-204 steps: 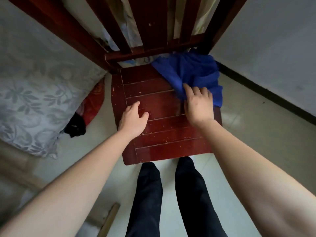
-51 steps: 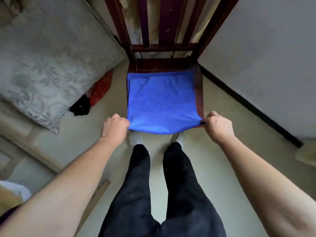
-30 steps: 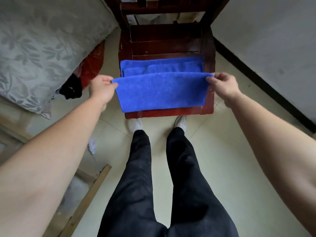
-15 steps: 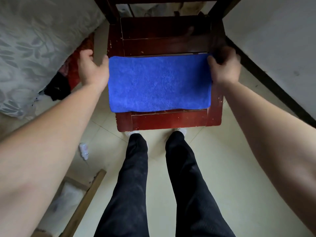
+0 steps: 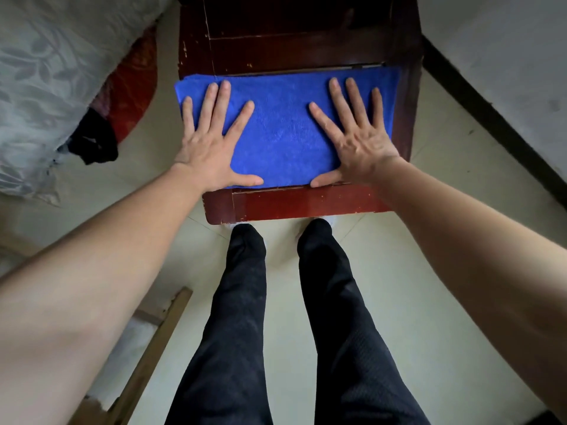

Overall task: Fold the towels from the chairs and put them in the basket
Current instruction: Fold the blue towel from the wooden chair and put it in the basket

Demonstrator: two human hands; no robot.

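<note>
A blue towel [image 5: 283,133], folded in half into a wide rectangle, lies flat on the front part of a dark red wooden chair seat [image 5: 300,204]. My left hand [image 5: 211,145] presses flat on the towel's left end, fingers spread and straight. On the right end my right hand [image 5: 356,136] presses the same way, palm down. Neither hand holds anything. No basket is in view.
A grey flowered cushion [image 5: 46,72] fills the upper left, with red cloth [image 5: 129,84] and a black item [image 5: 95,141] beneath it. A white wall with dark skirting [image 5: 491,118] runs on the right. A wooden frame [image 5: 153,342] lies on the pale floor at the lower left.
The crumpled towel was spread over the seat, its near edge lifted and folded back onto the far half. Both hands let go of the corners and now press flat on it.
</note>
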